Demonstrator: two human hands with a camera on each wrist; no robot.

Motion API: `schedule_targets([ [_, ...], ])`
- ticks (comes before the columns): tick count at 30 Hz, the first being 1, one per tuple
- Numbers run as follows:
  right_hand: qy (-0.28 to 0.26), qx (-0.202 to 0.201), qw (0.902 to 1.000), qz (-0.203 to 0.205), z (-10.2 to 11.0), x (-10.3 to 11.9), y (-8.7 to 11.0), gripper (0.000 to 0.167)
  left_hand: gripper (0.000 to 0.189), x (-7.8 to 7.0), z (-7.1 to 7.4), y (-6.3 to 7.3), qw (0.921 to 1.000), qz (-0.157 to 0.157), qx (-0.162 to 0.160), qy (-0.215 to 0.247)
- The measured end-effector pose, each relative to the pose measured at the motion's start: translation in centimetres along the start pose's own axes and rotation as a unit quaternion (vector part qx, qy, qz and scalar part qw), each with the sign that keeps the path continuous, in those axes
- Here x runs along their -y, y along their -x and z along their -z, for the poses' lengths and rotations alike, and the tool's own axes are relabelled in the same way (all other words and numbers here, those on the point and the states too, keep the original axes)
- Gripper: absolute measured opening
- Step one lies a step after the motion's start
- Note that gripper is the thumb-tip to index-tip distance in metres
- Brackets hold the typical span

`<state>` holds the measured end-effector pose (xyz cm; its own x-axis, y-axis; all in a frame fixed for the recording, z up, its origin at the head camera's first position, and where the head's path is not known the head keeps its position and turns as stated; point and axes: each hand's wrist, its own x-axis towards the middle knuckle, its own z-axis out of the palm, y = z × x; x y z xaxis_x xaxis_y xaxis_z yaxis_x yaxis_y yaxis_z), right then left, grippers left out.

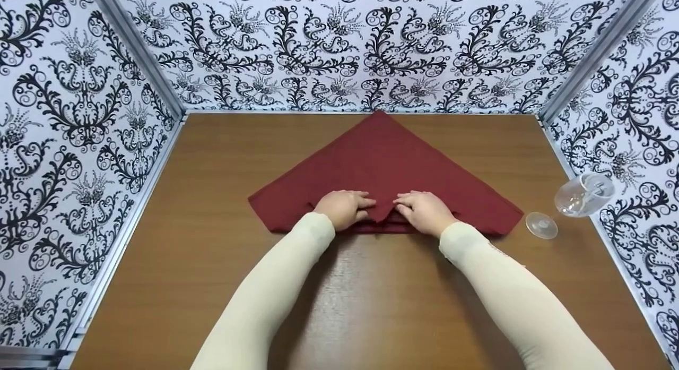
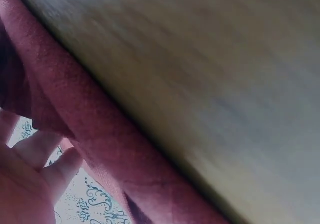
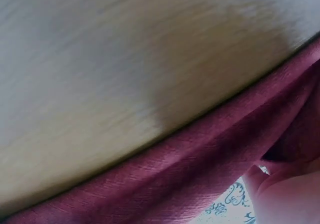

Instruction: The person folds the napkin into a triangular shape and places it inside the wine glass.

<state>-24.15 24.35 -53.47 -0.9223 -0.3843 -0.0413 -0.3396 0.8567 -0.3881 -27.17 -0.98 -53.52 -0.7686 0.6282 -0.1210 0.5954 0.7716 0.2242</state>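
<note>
A large red cloth napkin [image 1: 379, 157] lies folded on the table, its point toward the back wall. Along the near edge the cloth is turned over in layers, and a small tip hangs between the two hands. My left hand [image 1: 344, 206] pinches the fold left of that tip; my right hand [image 1: 424, 211] pinches it on the other side. Both sets of fingers point inward. In the left wrist view the fold [image 2: 100, 119] runs past the fingers, whose tips are partly behind cloth. In the right wrist view the folded cloth [image 3: 200, 159] covers most of the fingertips.
A clear stemmed glass [image 1: 583, 195] stands to the right of the napkin, its round foot [image 1: 541, 225] near the cloth's right corner. The brown wooden table [image 1: 223, 157] is bordered by black-and-white patterned walls [image 1: 339, 46] at the back and both sides.
</note>
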Motion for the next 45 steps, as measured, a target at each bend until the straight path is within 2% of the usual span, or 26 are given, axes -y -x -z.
schedule_targets([
  [3, 0.0, -0.006, 1.0, 0.006, 0.1, 0.0, 0.0, 0.039, 0.034, 0.1, -0.1, -0.1, 0.9999, 0.004, -0.01, 0.005],
  [8, 0.005, -0.014, 0.9992, 0.036, -0.1, 0.4, -0.1, 0.034, 0.03, 0.2, -0.2, -0.2, 0.9984, 0.044, -0.026, 0.024],
  [14, 0.005, -0.009, 0.9999, -0.008, -0.2, -0.1, -0.3, 0.034, 0.03, 0.1, -0.4, -0.4, 0.9933, 0.082, -0.06, 0.054],
  [21, 0.014, -0.003, 0.9998, -0.013, -0.7, -0.4, -0.3, 0.036, 0.031, -0.1, -0.6, -0.6, 0.9904, 0.112, -0.066, 0.047],
  [28, 0.029, 0.01, 0.9993, -0.023, -1.2, -0.6, -0.1, 0.034, 0.027, -0.2, -0.6, -0.5, 0.9906, 0.118, -0.057, 0.038],
  [36, 0.049, 0.03, 0.9979, -0.031, -0.8, -0.2, 0.2, 0.035, 0.029, -0.5, -0.4, -0.4, 0.994, 0.099, -0.042, 0.022],
  [40, 0.058, 0.013, 0.9978, -0.032, -0.4, -0.2, 0.0, 0.033, 0.027, -0.5, 0.1, -0.6, 0.9943, 0.098, -0.041, 0.014],
  [45, 0.077, -0.001, 0.9966, -0.029, -0.2, -0.2, -0.3, 0.033, 0.026, -0.6, 0.6, -0.9, 0.9925, 0.113, -0.041, 0.018],
])
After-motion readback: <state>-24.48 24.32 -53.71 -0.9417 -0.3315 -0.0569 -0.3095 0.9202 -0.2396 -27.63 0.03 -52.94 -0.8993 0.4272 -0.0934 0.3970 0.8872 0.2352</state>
